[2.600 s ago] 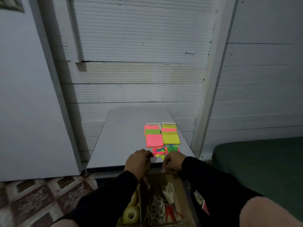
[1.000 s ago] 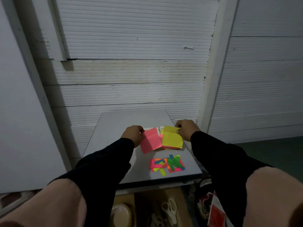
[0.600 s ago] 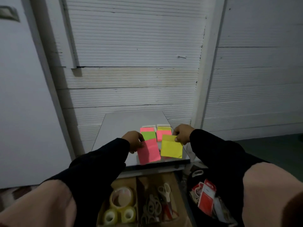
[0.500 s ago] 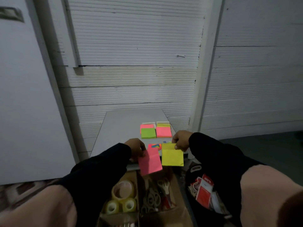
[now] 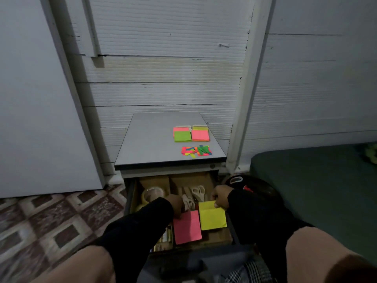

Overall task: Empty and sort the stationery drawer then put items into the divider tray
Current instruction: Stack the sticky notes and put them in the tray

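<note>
Our left hand [image 5: 175,205] pinches the top corner of a pink sticky-note pad [image 5: 187,227], and our right hand [image 5: 221,198] pinches the upper edge of a yellow sticky-note pad [image 5: 212,215]; both pads hang side by side over the near end of the open drawer [image 5: 130,198]. Under them sits the brown divider tray [image 5: 219,235], with rolls of clear tape [image 5: 153,194] in its left compartment and white-handled scissors [image 5: 198,192] in the middle one. Above, on the desk [image 5: 151,144], a green pad [image 5: 182,136] and another pink pad [image 5: 200,135] lie next to each other on further pads, and a heap of coloured page flags [image 5: 196,151] lies just in front of them

We judge the step in hand to be the filling of the tray: these two pads are being lowered to a near compartment. Next we need to set them flat, let go, and reach back to the desk for the remaining pads and flags
</note>
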The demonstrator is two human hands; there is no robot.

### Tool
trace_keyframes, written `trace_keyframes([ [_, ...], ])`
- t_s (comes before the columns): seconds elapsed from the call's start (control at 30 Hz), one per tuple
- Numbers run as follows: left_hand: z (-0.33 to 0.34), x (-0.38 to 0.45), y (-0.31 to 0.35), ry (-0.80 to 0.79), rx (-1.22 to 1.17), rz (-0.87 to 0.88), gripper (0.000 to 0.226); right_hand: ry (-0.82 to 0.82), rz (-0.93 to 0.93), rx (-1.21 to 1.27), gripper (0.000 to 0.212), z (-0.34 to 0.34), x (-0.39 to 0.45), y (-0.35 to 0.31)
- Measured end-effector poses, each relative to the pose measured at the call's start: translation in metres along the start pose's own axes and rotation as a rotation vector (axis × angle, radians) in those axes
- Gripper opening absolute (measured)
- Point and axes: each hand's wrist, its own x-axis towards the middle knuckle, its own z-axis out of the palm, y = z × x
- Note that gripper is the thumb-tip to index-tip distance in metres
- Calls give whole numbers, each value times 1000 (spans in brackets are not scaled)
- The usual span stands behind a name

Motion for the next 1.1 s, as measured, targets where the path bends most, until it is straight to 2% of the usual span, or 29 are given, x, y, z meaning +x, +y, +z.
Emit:
trace_keyframes([
  [0.13,23,10,1,-49,107,6,34,4,-21,-18,33,24,-4,3],
  [0.27,35,14,3,-43,171,6,34,-12,-33,-56,34,36,-4,6],
  [0.37,35,15,5,-16,167,-26,42,-15,-37,-96,35,40,-6,7],
  [0.77,48,25,10,21,234,-65,58,-105,-138,-217,27,45,5,0],
  [0.9,54,29,10,57,278,-62,49,-138,-170,-288,18,54,9,-4],
  [1.1,66,36,6,125,393,-19,32,-116,-154,-345,27,65,16,-2],
])
